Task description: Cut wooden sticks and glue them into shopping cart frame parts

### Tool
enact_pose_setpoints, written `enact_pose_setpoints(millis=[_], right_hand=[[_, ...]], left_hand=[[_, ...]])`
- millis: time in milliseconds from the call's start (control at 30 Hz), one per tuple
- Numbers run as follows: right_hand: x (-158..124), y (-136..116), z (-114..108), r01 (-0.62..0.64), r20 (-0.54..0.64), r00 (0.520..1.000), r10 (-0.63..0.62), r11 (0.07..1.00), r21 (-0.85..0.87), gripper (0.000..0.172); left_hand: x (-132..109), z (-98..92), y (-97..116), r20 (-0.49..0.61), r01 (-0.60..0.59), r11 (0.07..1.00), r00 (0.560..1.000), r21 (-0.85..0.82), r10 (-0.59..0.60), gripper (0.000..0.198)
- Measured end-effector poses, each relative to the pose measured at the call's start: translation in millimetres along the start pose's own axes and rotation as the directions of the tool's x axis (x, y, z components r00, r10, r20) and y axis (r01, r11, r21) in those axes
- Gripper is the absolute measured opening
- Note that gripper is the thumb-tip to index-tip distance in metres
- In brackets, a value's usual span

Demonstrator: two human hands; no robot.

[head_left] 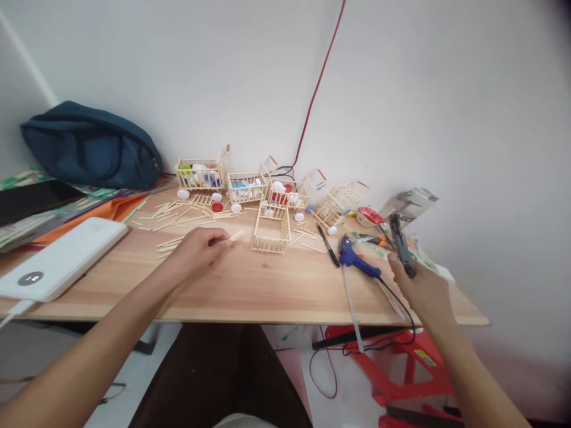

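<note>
Near the middle of the wooden table (250, 285), the left hand (200, 246) rests low over the boards, its fingertips pressed together and pinching one end of a wooden stick (232, 236), which points away toward 2 o'clock. Just beyond the stick's tip, at 3 o'clock from that hand, stands an open stick frame (271, 229), apart from the fingers. Loose sticks (178, 217) lie scattered at 11 o'clock from the hand.

Over at the table's 4 o'clock edge, the right hand (419, 285) is curled around the handle of a dark tool (401, 246), the thumb laid along its side, the tool's head pointing up toward 12 o'clock. Whether the tool's tip is open or closed I cannot tell. A blue glue gun (357, 260) lies on the table at 9 o'clock from this hand, close but not touching, and a black pen (329, 246) lies just past it.

Along the wall at 12 o'clock stands a row of small stick carts (241, 185) with bottle-cap wheels. A white power bank (62, 258) sits at the table's 9 o'clock side, a dark blue bag (89, 145) at 10 o'clock. A red cable (316, 89) runs up the wall.
</note>
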State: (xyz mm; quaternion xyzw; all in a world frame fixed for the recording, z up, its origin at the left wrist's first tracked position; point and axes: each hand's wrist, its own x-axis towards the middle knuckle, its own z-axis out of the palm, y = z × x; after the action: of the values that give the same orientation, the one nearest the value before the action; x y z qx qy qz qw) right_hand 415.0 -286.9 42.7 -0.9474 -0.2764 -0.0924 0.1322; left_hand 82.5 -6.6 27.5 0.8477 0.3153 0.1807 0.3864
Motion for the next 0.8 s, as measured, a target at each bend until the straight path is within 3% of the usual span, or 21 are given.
enact_pose_setpoints(millis=[133,267,533,700,800], right_hand=[[22.9,27.7,13.3,-0.111,0.101,0.986,0.129,0.979,-0.171,0.076],[35.2,43.0,24.0,-0.124,0.169,0.973,0.157,0.974,-0.189,0.080],[54.5,71.8,46.2,0.112,0.122,0.989,-0.083,0.960,-0.258,0.076],[59.2,87.8,60.2,0.212,0.083,0.977,-0.196,0.941,-0.265,0.074],[62.2,98.4,69.5,0.260,0.060,0.965,-0.254,0.923,-0.283,0.082]], left_hand=[[1.3,5.4,-2.7,-0.072,-0.027,0.967,0.996,0.254,0.046,0.029],[1.0,13.7,-2.2,-0.049,-0.044,0.941,0.997,0.335,0.064,0.027],[3.6,13.8,-19.1,0.054,-0.164,0.941,0.986,0.298,0.155,0.024],[4.1,18.4,-17.9,0.080,-0.154,0.954,0.987,0.258,0.138,0.021],[5.4,22.0,-14.4,0.075,-0.136,0.963,0.990,0.233,0.122,0.020]])
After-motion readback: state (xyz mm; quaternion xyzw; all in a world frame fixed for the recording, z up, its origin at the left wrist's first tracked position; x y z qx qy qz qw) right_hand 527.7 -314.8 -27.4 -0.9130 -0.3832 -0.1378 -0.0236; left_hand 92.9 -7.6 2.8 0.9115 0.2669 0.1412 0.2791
